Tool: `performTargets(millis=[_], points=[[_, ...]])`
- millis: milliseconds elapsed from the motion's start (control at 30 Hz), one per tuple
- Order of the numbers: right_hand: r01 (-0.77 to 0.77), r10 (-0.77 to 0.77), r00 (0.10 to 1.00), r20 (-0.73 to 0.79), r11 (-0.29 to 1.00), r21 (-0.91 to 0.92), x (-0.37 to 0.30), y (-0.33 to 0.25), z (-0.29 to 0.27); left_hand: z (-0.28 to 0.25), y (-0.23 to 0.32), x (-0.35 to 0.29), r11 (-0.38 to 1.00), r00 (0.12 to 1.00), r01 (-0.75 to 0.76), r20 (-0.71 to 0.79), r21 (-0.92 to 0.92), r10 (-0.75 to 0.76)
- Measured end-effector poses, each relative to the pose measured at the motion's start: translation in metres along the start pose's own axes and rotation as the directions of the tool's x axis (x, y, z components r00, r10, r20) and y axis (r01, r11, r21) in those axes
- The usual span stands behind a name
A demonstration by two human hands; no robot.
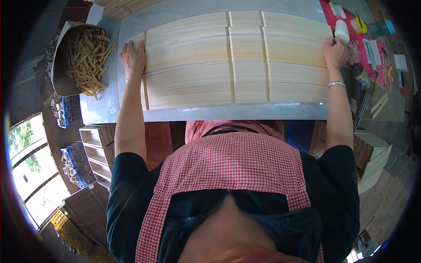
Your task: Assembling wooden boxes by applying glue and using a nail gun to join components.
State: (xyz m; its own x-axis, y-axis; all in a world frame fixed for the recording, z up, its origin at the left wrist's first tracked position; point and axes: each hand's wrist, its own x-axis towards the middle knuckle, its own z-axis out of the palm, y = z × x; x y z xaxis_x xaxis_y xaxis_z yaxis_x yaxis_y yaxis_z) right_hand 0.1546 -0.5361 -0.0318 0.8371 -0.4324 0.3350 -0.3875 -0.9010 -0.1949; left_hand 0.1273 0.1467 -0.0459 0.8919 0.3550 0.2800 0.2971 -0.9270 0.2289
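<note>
Several pale wooden boards (188, 72) lie side by side in a row across the table in front of me. Narrow grooves run across them, lined up from board to board. At the row's left end, my left hand (133, 58) is closed over the wood, its fingers bent and pointing away from me. My right hand (336, 52), with a bangle (337, 83) at the wrist, grips the right end near the far corner. Its fingers curl in, and the undersides of both grips are hidden.
A box (60, 61) of tan elastic strips (87, 61) stands left on the grey tabletop (184, 115). A white thread spool (341, 31), yellow tape roll (359, 25) and teal-lidded jar (382, 28) sit at the far right. Wooden boxes (97, 151) are stacked at lower left.
</note>
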Motion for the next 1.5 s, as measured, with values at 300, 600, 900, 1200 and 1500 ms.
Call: performTargets(millis=[300, 600, 900, 1200, 1500], points=[[0.026, -0.024, 0.999, -0.039, 0.998, 0.053, 0.006, 0.016, 0.017, -0.003, 0.009, -0.005, 1.000, 1.000, 0.028, -0.003, -0.006, -0.028], [-0.014, 0.010, 0.999, 0.053, 0.997, 0.076, 0.010, 0.009, 0.009, 0.005, -0.002, 0.005, 0.998, 0.999, -0.026, -0.024, 0.050, 0.027], [-0.051, 0.049, 0.996, 0.077, 0.998, 0.029, 0.009, 0.008, 0.008, -0.002, 0.011, 0.001, 0.997, 1.000, 0.024, 0.005, 0.078, -0.024], [-0.065, 0.063, 0.997, 0.036, 0.997, 0.044, -0.005, 0.002, -0.003, -0.004, -0.008, -0.007, 0.999, 0.997, 0.039, -0.068, 0.029, -0.037], [-0.029, 0.032, 0.999, -0.029, 0.995, 0.100, -0.048, 0.026, -0.019, -0.034, -0.038, -0.055, 0.991, 0.991, 0.131, -0.020, 0.030, -0.131]])
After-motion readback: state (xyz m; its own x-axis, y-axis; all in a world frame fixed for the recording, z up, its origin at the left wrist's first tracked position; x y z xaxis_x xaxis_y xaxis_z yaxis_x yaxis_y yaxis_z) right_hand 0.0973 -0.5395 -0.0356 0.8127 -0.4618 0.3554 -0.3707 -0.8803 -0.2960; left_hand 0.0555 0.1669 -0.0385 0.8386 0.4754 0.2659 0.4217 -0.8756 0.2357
